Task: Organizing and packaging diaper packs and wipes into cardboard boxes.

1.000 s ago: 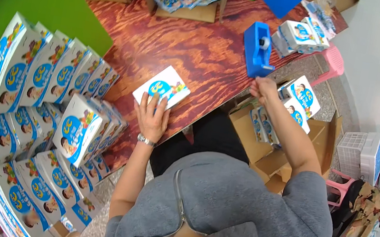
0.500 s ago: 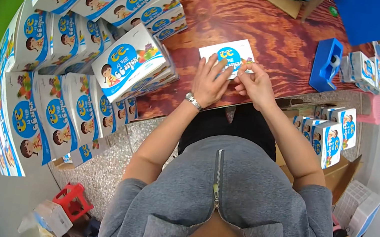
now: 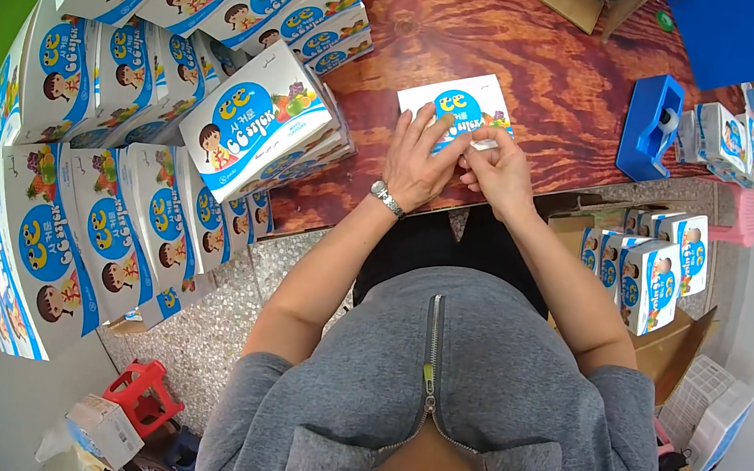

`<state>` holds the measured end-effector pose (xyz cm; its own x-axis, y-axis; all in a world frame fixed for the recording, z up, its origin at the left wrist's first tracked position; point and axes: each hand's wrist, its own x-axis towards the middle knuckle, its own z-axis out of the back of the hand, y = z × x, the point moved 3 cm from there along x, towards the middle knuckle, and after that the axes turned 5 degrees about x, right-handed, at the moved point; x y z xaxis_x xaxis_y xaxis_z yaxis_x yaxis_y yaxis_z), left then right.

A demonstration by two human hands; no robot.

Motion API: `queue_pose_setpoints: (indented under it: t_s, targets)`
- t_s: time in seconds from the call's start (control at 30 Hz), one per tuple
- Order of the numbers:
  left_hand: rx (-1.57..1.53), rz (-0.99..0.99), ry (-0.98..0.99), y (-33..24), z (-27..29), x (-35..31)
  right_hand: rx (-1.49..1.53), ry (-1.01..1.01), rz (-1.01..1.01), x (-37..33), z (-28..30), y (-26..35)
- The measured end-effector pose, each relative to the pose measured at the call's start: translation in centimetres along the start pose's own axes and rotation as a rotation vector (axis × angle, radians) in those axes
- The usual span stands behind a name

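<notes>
A flat white and blue printed box point(image 3: 468, 92) lies on the table's near edge in front of me. My left hand point(image 3: 418, 164), with a watch point(image 3: 386, 199) on its wrist, rests on the box's left and near side, fingers stretched out. At the near right part of the box, my right hand point(image 3: 500, 177) has its thumb and forefinger pinched together, close to the left hand's fingertips. Whatever sits in that pinch is too small to make out. Both hands cover much of the box's near side.
Tall stacks of like boxes point(image 3: 256, 118) rise at the left. On the right of the wood-patterned table point(image 3: 566, 77) stands a blue tape dispenser point(image 3: 649, 132) beside small packs point(image 3: 722, 140). Below the edge, more boxes point(image 3: 652, 279) sit in a carton. A red stool point(image 3: 144, 399) is at lower left.
My right hand has shifted slightly left and nearer to me, its pinch now beside the left fingertips. The left hand's fingers have moved a little toward it.
</notes>
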<state>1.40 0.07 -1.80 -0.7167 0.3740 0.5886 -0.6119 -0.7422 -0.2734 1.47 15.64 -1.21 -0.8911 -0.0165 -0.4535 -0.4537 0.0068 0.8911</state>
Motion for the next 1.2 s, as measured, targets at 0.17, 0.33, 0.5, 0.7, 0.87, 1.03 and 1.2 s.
queue_pose_setpoints:
  t_s: [0.17, 0.33, 0.5, 0.7, 0.87, 1.03, 1.2]
  targets:
    - [-0.002, -0.011, 0.000, 0.0, 0.1, -0.1, -0.003, -0.014, -0.005, -0.1, 0.0, -0.5]
    - [0.010, 0.013, 0.009, -0.1, 0.1, -0.2, -0.394, 0.016, 0.476, -0.3, 0.7, -2.1]
    - [-0.003, 0.082, 0.009, -0.7, 0.4, 0.7, -0.539, -0.059, 0.626, 0.6, 1.2, -4.0]
    - [0.150, 0.040, -0.026, 0.1, -1.5, 0.1, -0.803, 0.072, 0.810, -0.6, 2.3, 0.5]
    - [0.094, -0.002, 0.037, 0.0, -1.1, -0.2, -1.294, 0.180, 1.004, 0.7, 2.1, 6.4]
    - [-0.146, 0.013, 0.098, 0.7, -0.1, -0.6, -1.425, 0.496, 0.693, 3.9, -0.9, 6.3]
    - [-0.087, 0.062, -0.080, -1.0, 1.5, -1.9, -1.432, 0.521, 0.761, 3.4, -1.3, 8.4]
